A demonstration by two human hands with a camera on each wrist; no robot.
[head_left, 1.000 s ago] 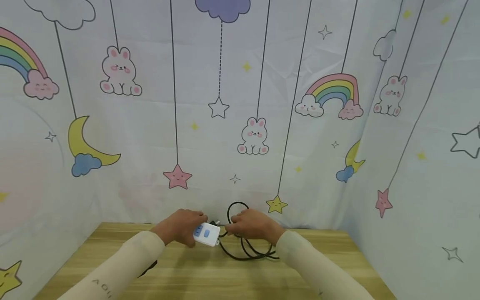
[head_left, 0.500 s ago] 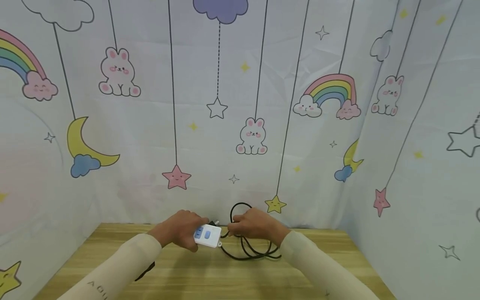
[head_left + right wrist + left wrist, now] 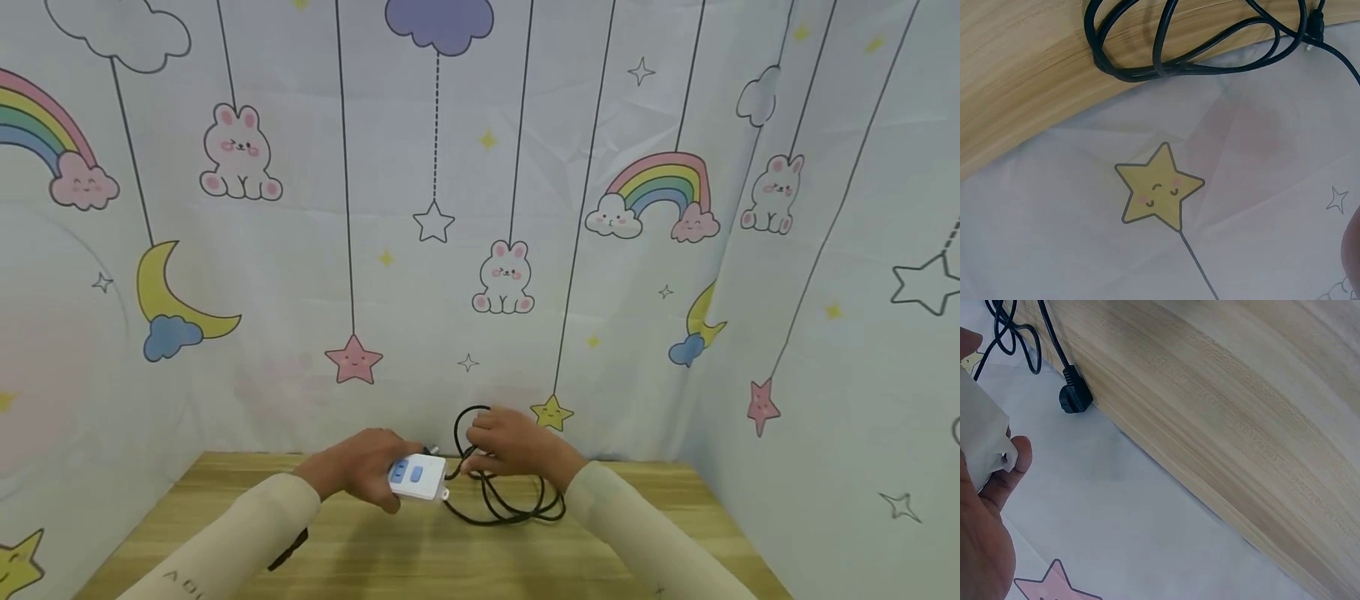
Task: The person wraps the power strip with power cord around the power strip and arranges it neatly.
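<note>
In the head view my left hand [image 3: 363, 467] grips a small white power strip [image 3: 427, 479] with blue sockets, holding it above the wooden table. The left wrist view catches part of its white casing [image 3: 982, 428] between the fingers. My right hand [image 3: 517, 446] pinches the strip's black cord [image 3: 487, 523] between thumb and fingers; a loop of it stands up beside the knuckles. The rest of the cord coils loosely below that hand. A black plug [image 3: 1075, 390] lies at the table's back edge, partly behind the strip in the head view.
The wooden table [image 3: 420, 567] ends at a white fabric backdrop [image 3: 300, 275] printed with rabbits, stars and rainbows, which also rises on both sides. Under the left sleeve [image 3: 247, 533] a dark strap [image 3: 288, 550] shows.
My right hand has risen slightly, and its thumb now sits farther from the forefinger. The left hand with the power strip has barely moved. The head view has tilted up a little.
</note>
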